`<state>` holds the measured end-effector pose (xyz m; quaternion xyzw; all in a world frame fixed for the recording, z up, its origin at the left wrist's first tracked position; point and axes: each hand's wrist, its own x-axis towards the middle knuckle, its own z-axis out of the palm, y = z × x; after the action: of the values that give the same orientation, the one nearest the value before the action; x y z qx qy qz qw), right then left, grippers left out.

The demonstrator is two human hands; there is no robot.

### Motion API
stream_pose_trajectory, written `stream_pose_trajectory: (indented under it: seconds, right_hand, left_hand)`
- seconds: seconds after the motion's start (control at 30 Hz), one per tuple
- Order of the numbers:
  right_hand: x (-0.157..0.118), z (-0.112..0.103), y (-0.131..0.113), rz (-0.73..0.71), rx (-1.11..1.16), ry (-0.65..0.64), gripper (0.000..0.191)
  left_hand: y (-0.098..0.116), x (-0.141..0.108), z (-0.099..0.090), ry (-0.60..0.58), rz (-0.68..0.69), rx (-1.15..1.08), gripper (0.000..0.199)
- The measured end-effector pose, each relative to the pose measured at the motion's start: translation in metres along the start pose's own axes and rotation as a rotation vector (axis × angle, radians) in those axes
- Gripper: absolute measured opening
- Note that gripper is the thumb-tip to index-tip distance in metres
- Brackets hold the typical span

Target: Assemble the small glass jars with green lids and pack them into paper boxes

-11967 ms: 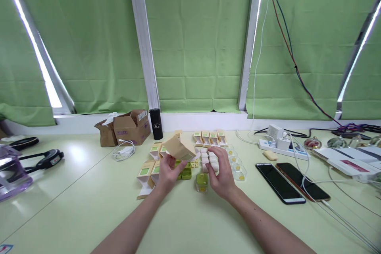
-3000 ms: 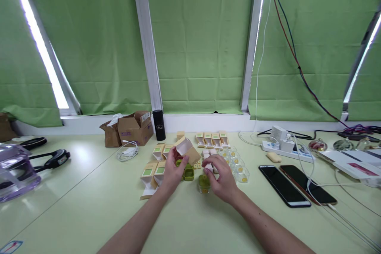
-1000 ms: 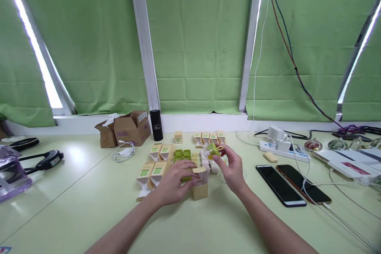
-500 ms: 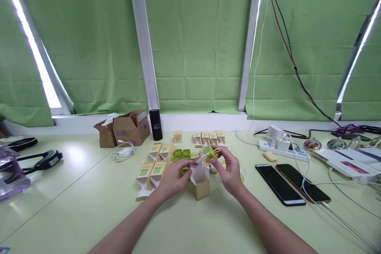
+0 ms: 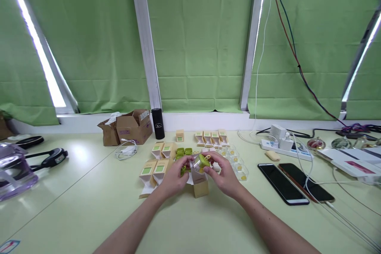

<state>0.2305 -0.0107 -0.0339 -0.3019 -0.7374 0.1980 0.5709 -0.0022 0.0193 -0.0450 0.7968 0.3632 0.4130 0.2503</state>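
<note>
In the head view, my right hand (image 5: 224,174) pinches a small clear jar with a green lid and a cord loop (image 5: 201,162). The jar is tilted over the mouth of a small open kraft box (image 5: 201,189), which stands on the table with its white inner side showing. My left hand (image 5: 175,175) is closed at the left edge of that box, its fingertips close against the jar. Just beyond the hands sit several green lidded pieces (image 5: 184,151), partly hidden. A clear plastic tray with yellow-centred cups (image 5: 238,165) lies right of them.
Several open kraft boxes (image 5: 147,171) stand left of my hands, more kraft boxes (image 5: 207,139) behind. Further back are a brown carton (image 5: 133,129) and a black cylinder (image 5: 158,124). Two phones (image 5: 282,184), a power strip (image 5: 287,149) and cables lie right; a purple clear container (image 5: 14,172) is left.
The jar has moved left and slightly down, closer to my left fingertips and over the box. My right hand has moved left with it. The view has shifted slightly.
</note>
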Motion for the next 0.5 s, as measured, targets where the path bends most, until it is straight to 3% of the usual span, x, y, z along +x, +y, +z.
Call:
stream_pose_trajectory:
  seconds: [0.27,0.5]
  right_hand:
    - [0.004,-0.008,0.009,0.055,-0.068,-0.019,0.025]
    - [0.002,-0.007,0.01,0.074,-0.176,-0.115,0.022]
  left_hand:
    - [0.003,-0.003,0.001,-0.08,-0.047,-0.046,0.057]
    - [-0.004,-0.004,0.002,-0.093,-0.057,-0.102,0.064]
